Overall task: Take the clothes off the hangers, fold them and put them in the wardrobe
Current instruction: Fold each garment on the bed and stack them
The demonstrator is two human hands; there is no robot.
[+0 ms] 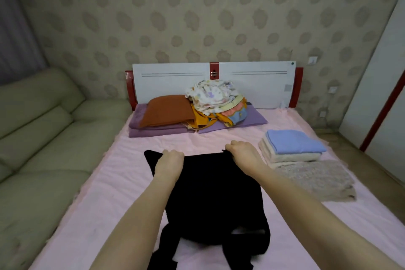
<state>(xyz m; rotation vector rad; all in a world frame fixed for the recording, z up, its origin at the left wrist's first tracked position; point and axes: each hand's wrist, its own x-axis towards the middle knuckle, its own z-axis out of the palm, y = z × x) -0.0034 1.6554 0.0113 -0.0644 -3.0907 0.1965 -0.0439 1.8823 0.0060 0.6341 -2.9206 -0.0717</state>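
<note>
A black garment is spread flat on the pink sheet of the bed, in the middle of the view, with its far edge turned toward the headboard. This far edge is held by both hands. The left hand is curled round the left part of the edge, and the right hand is curled round the right part, so the cloth is gripped between the fingers of each hand. Both forearms are stretched forward over the garment. The near end of the garment is seen at the bottom of the view, where two narrow dark parts hang toward the edge of the bed; whether these are sleeves or legs cannot be told.

To the right of the right hand, a stack of folded clothes is placed on the bed, with a blue piece on top and cream pieces under it. Just beside it, nearer to the person, a folded pinkish-beige knitted piece is laid.

Near the headboard, an orange pillow is rested on folded purple bedding, and a loose heap of patterned clothes is piled next to it. A beige sofa is seen along the left side of the bed.
</note>
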